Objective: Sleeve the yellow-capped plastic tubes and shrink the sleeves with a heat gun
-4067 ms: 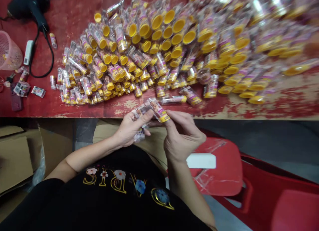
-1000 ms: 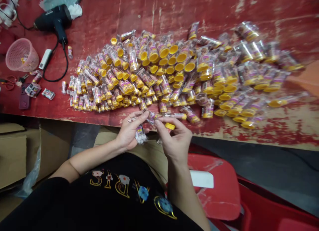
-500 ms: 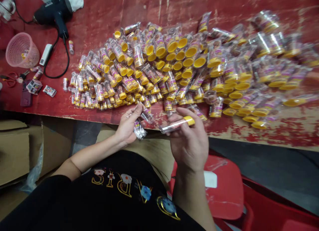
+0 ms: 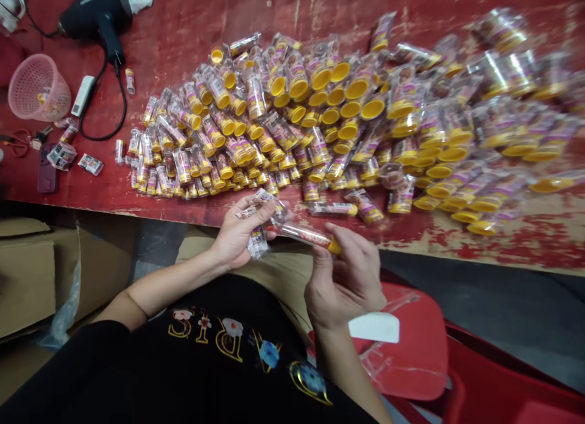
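Observation:
My right hand (image 4: 342, 278) grips a clear plastic tube with a yellow cap (image 4: 308, 237), its capped end pointing down and to the right. My left hand (image 4: 240, 232) pinches several small printed plastic sleeves (image 4: 257, 242), which hang from its fingers. The tube's open end lies close to these sleeves, and I cannot tell whether they touch. Just beyond both hands, a large heap of similar yellow-capped tubes (image 4: 274, 119) covers the worn red table (image 4: 292, 220).
A black heat gun (image 4: 95, 19), pink mesh basket (image 4: 39, 86), white power adapter (image 4: 83, 95), scissors (image 4: 16, 142), phone (image 4: 46, 171) and printed labels (image 4: 90, 164) lie at the table's left. Cardboard boxes (image 4: 22, 284) stand low left; a red plastic chair (image 4: 402, 345) stands low right.
My right hand has swung the tube, so its cap now tilts down to the right instead of up, and its open end has come nearer my left hand. My left hand has barely moved.

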Available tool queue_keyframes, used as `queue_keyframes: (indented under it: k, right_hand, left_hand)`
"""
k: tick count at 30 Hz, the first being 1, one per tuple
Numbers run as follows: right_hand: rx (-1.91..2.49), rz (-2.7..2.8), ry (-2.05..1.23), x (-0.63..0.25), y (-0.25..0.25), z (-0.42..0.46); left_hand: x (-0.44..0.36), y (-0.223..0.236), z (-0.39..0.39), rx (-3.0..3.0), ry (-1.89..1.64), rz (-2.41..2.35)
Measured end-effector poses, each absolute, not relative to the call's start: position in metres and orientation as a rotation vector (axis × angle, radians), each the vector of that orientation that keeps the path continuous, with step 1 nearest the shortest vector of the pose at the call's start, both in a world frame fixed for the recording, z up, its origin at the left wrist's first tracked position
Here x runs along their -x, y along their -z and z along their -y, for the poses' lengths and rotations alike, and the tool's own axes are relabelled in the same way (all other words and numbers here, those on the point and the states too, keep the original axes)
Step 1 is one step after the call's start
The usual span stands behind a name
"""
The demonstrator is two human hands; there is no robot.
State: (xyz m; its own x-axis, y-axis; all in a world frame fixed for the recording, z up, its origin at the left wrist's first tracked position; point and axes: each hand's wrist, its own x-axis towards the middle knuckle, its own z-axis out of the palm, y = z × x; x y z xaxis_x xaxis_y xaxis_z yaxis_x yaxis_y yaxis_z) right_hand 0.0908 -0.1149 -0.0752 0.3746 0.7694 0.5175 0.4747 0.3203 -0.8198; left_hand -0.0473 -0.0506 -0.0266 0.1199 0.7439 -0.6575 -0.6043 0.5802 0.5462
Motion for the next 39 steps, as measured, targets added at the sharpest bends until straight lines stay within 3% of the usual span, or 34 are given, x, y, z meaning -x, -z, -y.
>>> queue_keyframes:
  k: [3, 10, 16, 22, 39]
  right_hand:
    - [1.329, 1.221, -0.207, -0.096, 0.077, 0.119]
    - [1.218, 1.104, -0.463, -0.104, 0.073, 0.118]
    - [1.283, 1.124, -0.442, -0.102, 0.075, 0.116]
    - [1.287, 1.436, -0.496, -0.11, 0.068, 0.125]
    - [1.22, 1.582, -0.315, -0.122, 0.062, 0.135]
  left_hand:
    - [0.048, 0.028, 0.049, -0.154, -0.988, -1.077]
    - [0.044, 0.031, 0.049, -0.141, -0.977, -1.059]
    - [0.042, 0.032, 0.055, -0.198, -0.975, -1.114]
    - [0.047, 0.03, 0.057, -0.242, -0.951, -1.064]
    - [0.048, 0.031, 0.047, -0.126, -0.906, -1.097]
